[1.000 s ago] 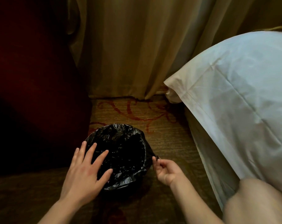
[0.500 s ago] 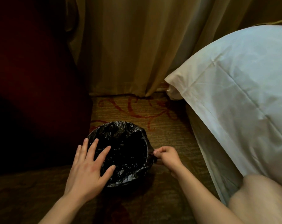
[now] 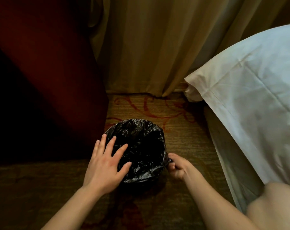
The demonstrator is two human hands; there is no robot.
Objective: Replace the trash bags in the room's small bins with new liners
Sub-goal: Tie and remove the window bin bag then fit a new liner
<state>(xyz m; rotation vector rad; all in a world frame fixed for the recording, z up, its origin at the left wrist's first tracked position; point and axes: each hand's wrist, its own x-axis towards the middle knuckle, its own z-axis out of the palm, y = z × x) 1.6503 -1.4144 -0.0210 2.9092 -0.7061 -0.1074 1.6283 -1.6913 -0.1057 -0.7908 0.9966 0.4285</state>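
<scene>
Looking down at a patterned carpet (image 3: pixel 182 140), where a black bag (image 3: pixel 141 143) lines a small round bin. It sits just beside a dark red piece of furniture (image 3: pixel 49 80) on the left and near a tan curtain (image 3: pixel 149 47) behind. Bin itself not visible: the bag folds over the whole rim, and below the fold all is shadow. Inside of the bag too dark to read; contents cannot be told. Left hand (image 3: pixel 106 165) wide, fingers straight and spread, laid on the near-left rim with fingertips over the opening. Right hand (image 3: pixel 178 166) at the right rim, fingers curled, pinching a gathered bit of the bag; the pinch itself is partly hidden by the knuckles. White pillow (image 3: pixel 249 105) at right, cut off by the frame edge. Blurred bare limb (image 3: pixel 273 208) in the lower right corner, also cut off; which body part cannot be told. The furniture's lower form is lost in darkness.
</scene>
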